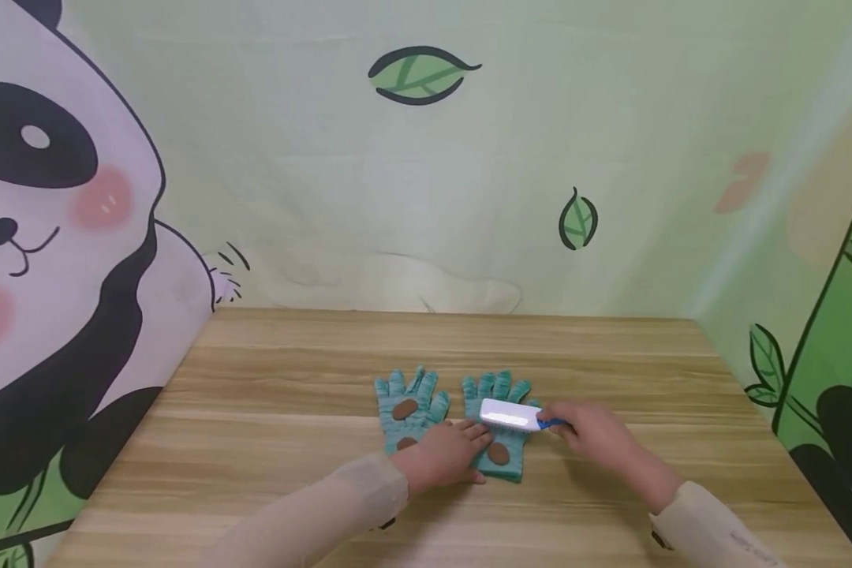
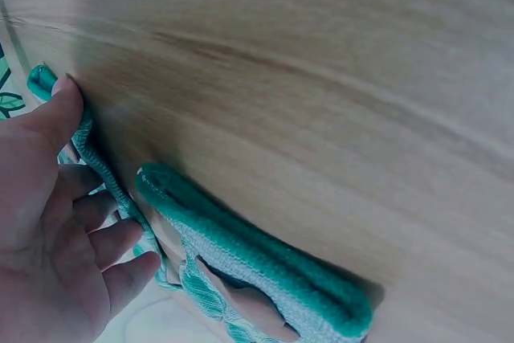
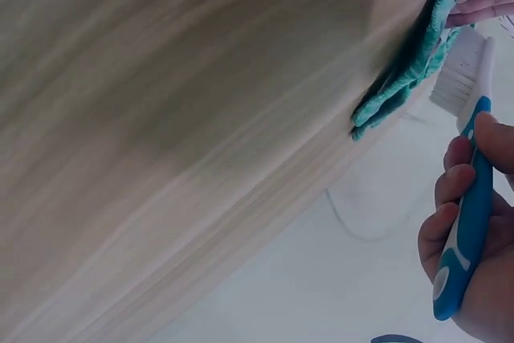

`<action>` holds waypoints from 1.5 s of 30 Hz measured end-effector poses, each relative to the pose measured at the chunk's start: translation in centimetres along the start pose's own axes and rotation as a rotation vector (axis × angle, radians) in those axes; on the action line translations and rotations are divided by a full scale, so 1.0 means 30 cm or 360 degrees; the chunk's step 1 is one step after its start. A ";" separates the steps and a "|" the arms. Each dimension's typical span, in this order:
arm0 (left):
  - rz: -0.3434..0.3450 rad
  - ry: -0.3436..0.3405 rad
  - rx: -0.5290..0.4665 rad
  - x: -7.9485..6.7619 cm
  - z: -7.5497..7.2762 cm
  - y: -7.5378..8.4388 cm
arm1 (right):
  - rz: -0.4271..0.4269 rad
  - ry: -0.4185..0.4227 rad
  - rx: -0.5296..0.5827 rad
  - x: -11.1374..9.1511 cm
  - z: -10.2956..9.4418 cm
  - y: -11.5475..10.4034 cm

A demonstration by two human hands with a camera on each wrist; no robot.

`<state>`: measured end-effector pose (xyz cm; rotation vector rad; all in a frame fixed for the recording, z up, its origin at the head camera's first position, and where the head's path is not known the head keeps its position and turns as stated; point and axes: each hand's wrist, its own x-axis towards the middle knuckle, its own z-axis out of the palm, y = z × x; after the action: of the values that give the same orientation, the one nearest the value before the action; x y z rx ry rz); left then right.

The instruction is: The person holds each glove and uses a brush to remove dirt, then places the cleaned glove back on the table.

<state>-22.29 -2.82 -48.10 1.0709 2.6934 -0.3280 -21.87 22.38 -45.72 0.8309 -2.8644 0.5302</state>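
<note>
Two teal knitted gloves with brown oval patches lie side by side on the wooden table: a left-hand glove (image 1: 396,428) and a right-hand glove (image 1: 506,468). My left hand (image 1: 446,455) rests with loosely extended fingers on the left edge of the right-hand glove; its thumb touches the cuff side in the left wrist view. In my right hand (image 1: 592,430) is a scrub brush (image 1: 509,414) with a white head and blue handle (image 3: 475,213). Its head is over the upper part of the right-hand glove, bristles facing down; whether they touch the knit cannot be told.
The wooden table (image 1: 291,371) runs back to a cloth backdrop (image 1: 312,158) printed with a panda and leaves. Similar printed cloth hangs along the right side. Both forearms, in light sleeves (image 1: 326,505), reach in from the near edge.
</note>
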 end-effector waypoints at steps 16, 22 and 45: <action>-0.0002 0.0006 -0.0022 0.002 0.007 0.001 | 0.0107 0.0215 -0.0206 0.000 -0.018 0.038; 0.0012 0.0031 -0.0029 -0.002 0.008 0.002 | 0.0000 -0.0017 0.0002 -0.005 0.000 0.017; 0.0033 0.0079 -0.0027 -0.008 0.010 -0.001 | 0.0214 0.0281 -0.0355 0.022 0.005 -0.011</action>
<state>-22.10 -3.07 -48.33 1.1156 2.7213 -0.2784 -22.25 21.74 -45.63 0.5309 -2.7622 0.2731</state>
